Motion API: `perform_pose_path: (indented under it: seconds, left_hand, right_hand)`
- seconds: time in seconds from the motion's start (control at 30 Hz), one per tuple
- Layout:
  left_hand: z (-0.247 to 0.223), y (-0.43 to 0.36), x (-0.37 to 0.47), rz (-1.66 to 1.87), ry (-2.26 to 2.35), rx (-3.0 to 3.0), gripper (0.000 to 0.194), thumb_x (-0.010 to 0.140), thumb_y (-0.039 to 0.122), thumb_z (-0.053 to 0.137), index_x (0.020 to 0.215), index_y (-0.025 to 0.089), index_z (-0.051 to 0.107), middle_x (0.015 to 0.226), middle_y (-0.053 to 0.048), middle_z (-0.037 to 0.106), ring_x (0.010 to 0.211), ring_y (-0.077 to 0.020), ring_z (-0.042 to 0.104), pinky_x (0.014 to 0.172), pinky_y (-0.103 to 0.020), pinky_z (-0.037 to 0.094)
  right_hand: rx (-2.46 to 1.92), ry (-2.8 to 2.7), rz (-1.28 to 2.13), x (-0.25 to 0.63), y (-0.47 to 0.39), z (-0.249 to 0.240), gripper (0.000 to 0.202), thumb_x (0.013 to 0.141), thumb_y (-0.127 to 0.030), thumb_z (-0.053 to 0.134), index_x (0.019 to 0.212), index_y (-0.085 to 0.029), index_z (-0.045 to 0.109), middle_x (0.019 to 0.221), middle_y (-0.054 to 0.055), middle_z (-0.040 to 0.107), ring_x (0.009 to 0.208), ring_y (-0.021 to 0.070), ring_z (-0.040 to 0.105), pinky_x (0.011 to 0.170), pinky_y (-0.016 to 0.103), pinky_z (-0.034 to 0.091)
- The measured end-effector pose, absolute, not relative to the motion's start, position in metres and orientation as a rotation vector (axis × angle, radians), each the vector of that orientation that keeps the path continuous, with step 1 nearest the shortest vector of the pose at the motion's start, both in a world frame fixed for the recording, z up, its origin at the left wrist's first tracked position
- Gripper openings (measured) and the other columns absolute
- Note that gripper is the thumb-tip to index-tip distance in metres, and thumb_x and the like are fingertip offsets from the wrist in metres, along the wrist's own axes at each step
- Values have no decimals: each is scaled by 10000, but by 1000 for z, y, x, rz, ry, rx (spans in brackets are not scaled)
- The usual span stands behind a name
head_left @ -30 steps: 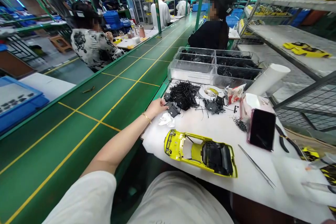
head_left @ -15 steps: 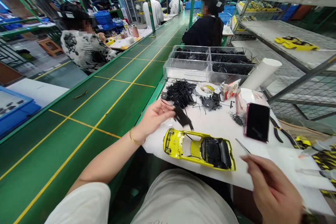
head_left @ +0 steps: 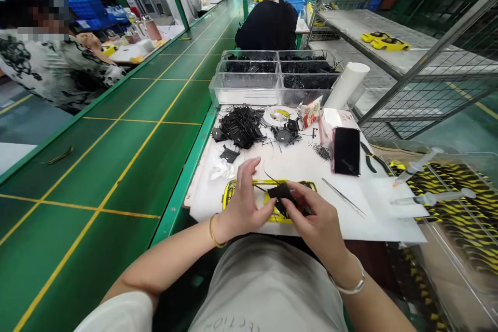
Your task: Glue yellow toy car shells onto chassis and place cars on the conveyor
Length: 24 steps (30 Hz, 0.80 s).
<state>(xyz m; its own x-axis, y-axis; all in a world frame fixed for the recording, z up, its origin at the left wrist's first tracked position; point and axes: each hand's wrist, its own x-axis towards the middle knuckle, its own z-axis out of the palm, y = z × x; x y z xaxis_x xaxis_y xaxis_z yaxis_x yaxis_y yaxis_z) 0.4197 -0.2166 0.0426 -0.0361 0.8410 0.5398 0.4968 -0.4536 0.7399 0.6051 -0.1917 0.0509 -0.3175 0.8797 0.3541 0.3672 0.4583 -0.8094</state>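
Observation:
A thin black plastic part (head_left: 279, 193) with wiry black strands is pinched between the thumb and fingers of my right hand (head_left: 319, 218). Beside it my left hand (head_left: 247, 197) is open, fingers raised and apart, its thumb tip close to the part; whether it touches I cannot tell. Beneath both hands lies a yellow toy car body (head_left: 229, 192), largely covered by them. Tweezers (head_left: 343, 197) rest on the white table sheet to the right of the car. A heap of black parts with thin strands (head_left: 243, 124) sits beyond my left hand.
Behind the heap stands a clear divided bin (head_left: 245, 88). A phone (head_left: 346, 150), pliers (head_left: 374, 158), tiny black bits (head_left: 322, 151) and syringes (head_left: 431, 197) lie to the right. A green conveyor (head_left: 148, 150) runs along the left. Co-workers sit farther off.
The tweezers have left my right hand and lie on the table. The black part has come from my left hand over the car body into my right hand. My view has shifted right.

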Motion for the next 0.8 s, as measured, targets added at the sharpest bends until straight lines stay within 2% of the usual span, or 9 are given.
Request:
perform_pose_path:
  seconds: [0.07,0.1,0.23,0.33,0.47,0.6,0.67,0.73,0.8]
  left_hand:
    - [48,-219,418,1415,1326,2301,755,788,227,583,1476,208,273,1559,-195,284,1471,-380,229,1131,-593,301]
    - [51,-220,418,1307,1278,2454,715,800,231,560,1469,215,308,1568,-174,298,1487,-368,199,1161,-596,241]
    - [50,-223,418,1114,1334,2814,502,892,290,565,1371,177,460,1411,-160,554,1425,-259,390,1200,-453,240]
    - [40,-223,418,1111,1350,2981,423,921,293,583,1306,129,522,1335,-150,624,1385,-238,453,1179,-388,302]
    - [30,-223,417,1034,1208,3058,326,906,156,580,1231,130,570,1276,-117,666,1351,-231,491,1165,-399,347]
    - [42,-220,417,1266,1354,2914,485,835,262,710,1279,240,516,1485,-142,470,1493,-295,230,1165,-509,323]
    - [53,-216,418,1105,1346,2866,626,807,364,737,1355,240,460,1541,-180,374,1501,-355,168,1152,-562,314]
    - [61,-211,418,868,1236,2852,637,854,360,679,1404,179,414,1488,-214,443,1458,-335,309,1151,-525,338]
    - [64,-208,417,810,1153,2868,513,920,262,576,1394,138,421,1387,-202,560,1352,-260,489,1138,-453,385]
  right_hand:
    - [-1102,-1802,961,605,-191,52,296,856,-270,667,1152,-260,659,867,19,677,717,145,622,614,261,540]
    - [-1112,-1748,1068,605,-190,52,300,854,-291,670,1152,-262,655,861,18,668,720,146,617,618,264,540]
    - [-1037,-1467,1446,605,-187,48,350,818,-353,714,1146,-252,642,850,14,630,762,147,604,671,281,547]
    - [-1024,-1234,1603,608,-185,41,395,759,-365,774,1115,-252,646,843,0,601,753,133,586,636,262,534]
    - [-1011,-1130,1753,612,-185,37,366,763,-358,772,1098,-265,658,855,-11,605,710,105,560,572,220,484]
    - [-1034,-1208,1726,614,-188,39,344,785,-352,744,1103,-259,650,890,1,611,773,127,572,629,248,497]
    - [-1036,-1278,1699,614,-190,41,331,800,-340,729,1108,-258,644,924,8,609,821,138,575,693,270,506]
    - [-1022,-1307,1725,614,-191,42,303,814,-341,712,1095,-253,640,919,9,609,806,137,570,688,271,499]
    - [-1009,-1263,1795,614,-191,43,291,811,-351,707,1072,-244,635,894,8,609,767,133,566,625,254,482]
